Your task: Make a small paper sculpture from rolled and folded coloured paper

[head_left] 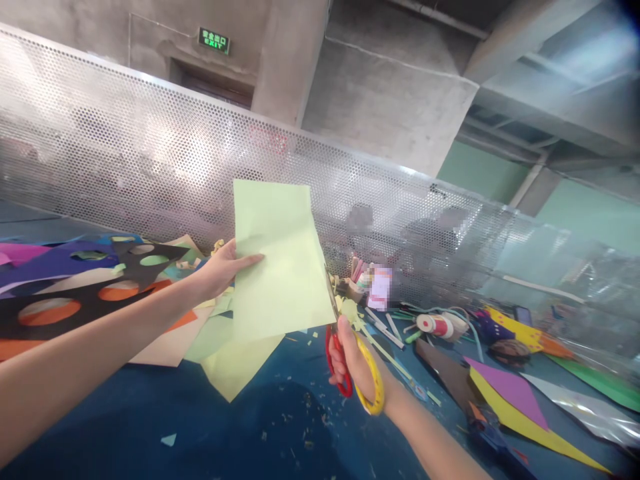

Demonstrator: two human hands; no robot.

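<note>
- A perforated metal screen [165,140] stands behind the blue worktop [215,433], which carries paper scraps [169,440].
- The left hand [223,267] grips the pale green sheet [280,267] by its left edge (held up above the worktop).
- The right hand [353,353] holds red-handled scissors [329,347], which meet the sheet's lower right edge.

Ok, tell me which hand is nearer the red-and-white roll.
Right. The right hand, holding scissors, is left of the roll; the left hand, holding paper, is farther left.
</note>
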